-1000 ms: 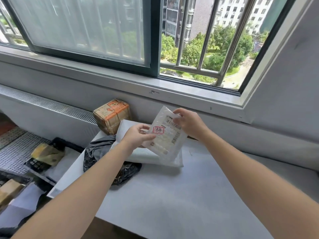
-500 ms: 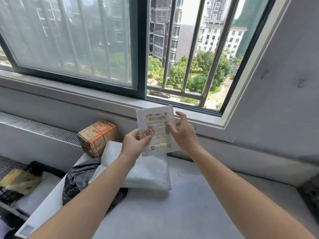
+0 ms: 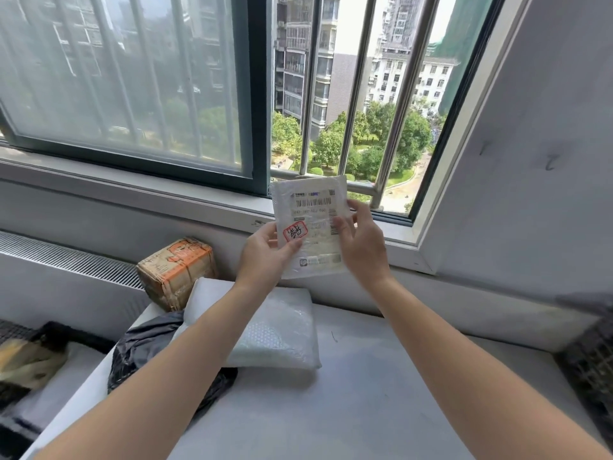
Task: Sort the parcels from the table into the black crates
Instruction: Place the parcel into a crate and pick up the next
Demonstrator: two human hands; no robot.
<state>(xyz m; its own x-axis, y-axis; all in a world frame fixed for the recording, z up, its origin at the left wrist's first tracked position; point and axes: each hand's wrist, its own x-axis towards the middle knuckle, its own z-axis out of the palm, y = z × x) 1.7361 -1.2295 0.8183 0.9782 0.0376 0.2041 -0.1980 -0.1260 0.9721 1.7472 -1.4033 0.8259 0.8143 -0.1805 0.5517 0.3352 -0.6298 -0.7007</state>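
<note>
Left hand [image 3: 265, 257] and right hand [image 3: 363, 250] pinched the labelled mailer [image 3: 313, 207] between fingers [image 3: 341, 224] at its side edges; seemingly light, floppy, slippery.

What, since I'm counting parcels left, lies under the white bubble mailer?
A black bag parcel pokes out from beneath the white bubble mailer; whatever else lies under it is covered.

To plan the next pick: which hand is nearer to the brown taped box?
Left. The left hand grips the small parcel right of the box; the right hand grips its other side, farther away.
</note>
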